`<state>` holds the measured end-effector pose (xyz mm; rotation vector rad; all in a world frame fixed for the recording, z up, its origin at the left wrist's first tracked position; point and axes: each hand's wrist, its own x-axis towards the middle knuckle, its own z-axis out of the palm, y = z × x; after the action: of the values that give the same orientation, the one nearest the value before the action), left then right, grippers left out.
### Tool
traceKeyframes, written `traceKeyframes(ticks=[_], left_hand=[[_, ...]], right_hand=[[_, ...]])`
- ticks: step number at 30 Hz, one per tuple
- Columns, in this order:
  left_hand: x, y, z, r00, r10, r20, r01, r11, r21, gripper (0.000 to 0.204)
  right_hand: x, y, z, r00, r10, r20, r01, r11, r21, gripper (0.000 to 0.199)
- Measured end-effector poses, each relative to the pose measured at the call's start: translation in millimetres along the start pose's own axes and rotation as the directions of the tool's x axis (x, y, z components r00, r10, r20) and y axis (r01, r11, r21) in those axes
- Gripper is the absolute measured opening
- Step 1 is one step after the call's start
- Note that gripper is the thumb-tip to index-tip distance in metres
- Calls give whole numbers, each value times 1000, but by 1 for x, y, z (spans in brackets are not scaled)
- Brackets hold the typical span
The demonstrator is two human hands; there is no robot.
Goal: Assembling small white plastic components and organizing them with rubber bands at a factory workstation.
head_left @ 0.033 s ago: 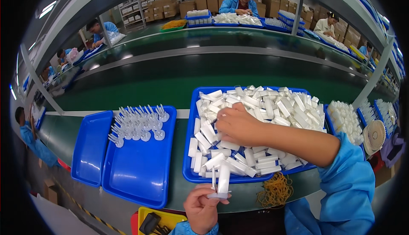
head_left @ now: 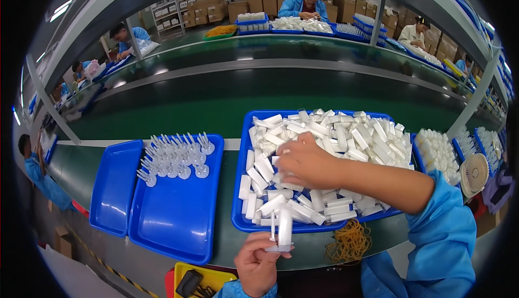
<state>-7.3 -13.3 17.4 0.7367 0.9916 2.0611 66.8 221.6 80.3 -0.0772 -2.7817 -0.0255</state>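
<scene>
Nothing had shifted since the earlier frame: both hands sat just where they had been. From the head view, the left hand [head_left: 258, 263] was closed around a small white plastic piece [head_left: 283, 233], held upright at the near edge of the counter [head_left: 238, 244]. The right hand [head_left: 305, 163] rested, fingers curled, on the heap of white tubes [head_left: 346, 141] in the blue tray [head_left: 240, 219]; whether it gripped one I couldn't tell. A second blue tray [head_left: 178, 217] to the left carried rows of finished pieces [head_left: 175, 157]. Rubber bands [head_left: 350, 241] lay nearby.
</scene>
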Motion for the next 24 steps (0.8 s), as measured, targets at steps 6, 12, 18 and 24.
traceKeyframes(ticks=[6,12,18,24], left_hand=[[1,-3,-3,982,12,189,-48,981,186,10],[-3,7,3,955,-133,264,88,981,175,4],[-9,2,5,958,-121,261,141,988,-56,11],[-8,0,4,952,-170,253,205,972,-116,15]], right_hand=[[-31,-23,-32,972,-191,-134,216,956,200,24],[-47,-24,-35,984,-123,-130,166,897,410,20],[-48,-33,-35,990,14,-143,93,695,713,19],[-51,-39,-52,994,74,77,-104,526,844,22]])
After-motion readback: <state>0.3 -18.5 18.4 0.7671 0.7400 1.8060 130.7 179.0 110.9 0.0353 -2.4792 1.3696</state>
